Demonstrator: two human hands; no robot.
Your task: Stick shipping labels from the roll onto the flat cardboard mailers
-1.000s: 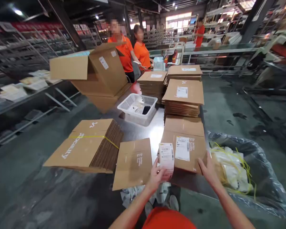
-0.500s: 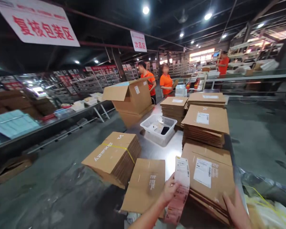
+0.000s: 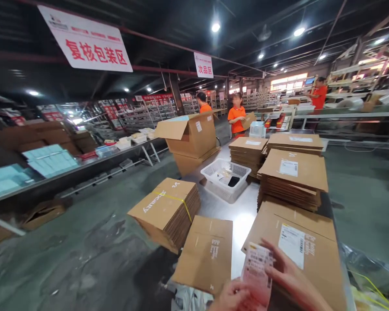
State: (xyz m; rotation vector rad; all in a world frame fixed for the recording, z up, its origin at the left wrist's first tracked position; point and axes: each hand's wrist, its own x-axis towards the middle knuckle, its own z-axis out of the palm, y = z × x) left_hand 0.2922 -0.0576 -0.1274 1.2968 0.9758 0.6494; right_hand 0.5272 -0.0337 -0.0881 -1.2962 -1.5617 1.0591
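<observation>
A strip of printed shipping labels (image 3: 257,270) is held up near the bottom of the view, its lower part pinkish. My left hand (image 3: 231,296) grips its lower left side with closed fingers. At the strip's right edge, my right hand (image 3: 287,270) has its thumb on the front and its fingers behind. Just behind the hands lies a stack of flat cardboard cartons (image 3: 314,276), with a white shipping label (image 3: 291,245) stuck on the top one. Left of the strip is an unlabelled flat carton (image 3: 207,255) with white print.
A white plastic basket (image 3: 225,172) holding a dark phone-like object stands on the metal table (image 3: 220,203). Several labelled carton stacks (image 3: 293,168) line its right side. A strapped carton bundle (image 3: 167,211) and a large open box (image 3: 191,136) stand left. People in orange shirts (image 3: 236,119) are farther back.
My right hand has left the carton stack and come to the label strip's right edge. The strip and my left hand are lower. The whole view has shifted, with things appearing further right.
</observation>
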